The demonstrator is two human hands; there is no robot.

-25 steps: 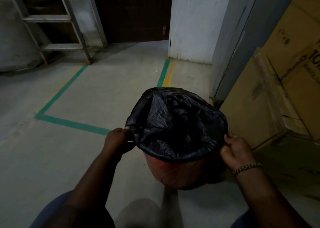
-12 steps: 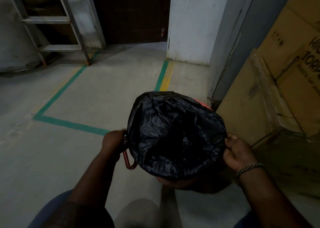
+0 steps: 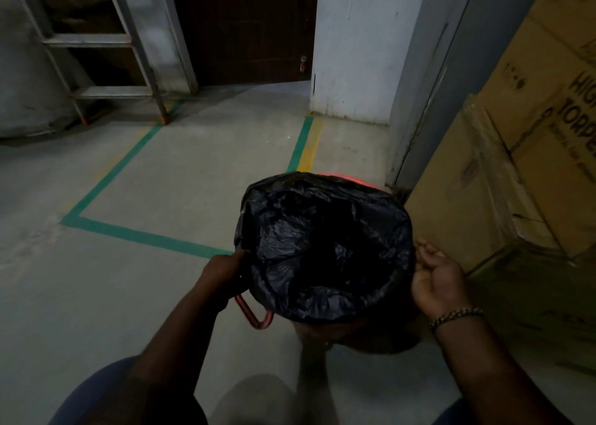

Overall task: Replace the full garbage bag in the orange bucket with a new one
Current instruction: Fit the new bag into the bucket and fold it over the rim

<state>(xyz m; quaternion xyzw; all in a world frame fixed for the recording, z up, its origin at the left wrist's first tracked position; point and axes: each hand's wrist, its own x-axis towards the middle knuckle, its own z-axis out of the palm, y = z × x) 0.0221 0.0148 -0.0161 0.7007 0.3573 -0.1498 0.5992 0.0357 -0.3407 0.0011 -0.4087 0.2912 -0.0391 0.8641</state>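
Concrete floor from the head view: the orange bucket stands upright between both hands, equally near each, with the garbage bag spread over its rim. The left hand grips the bag's left edge. The right hand, fingers curled, meets the right edge; whether it holds is unclear. A cardboard box beyond the right hand reads "HIG", "TORPE", cut off.

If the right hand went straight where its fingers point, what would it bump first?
Probably the black garbage bag, folded over the rim of the orange bucket. The right hand curls its fingers toward it from close beside; depth is unclear.
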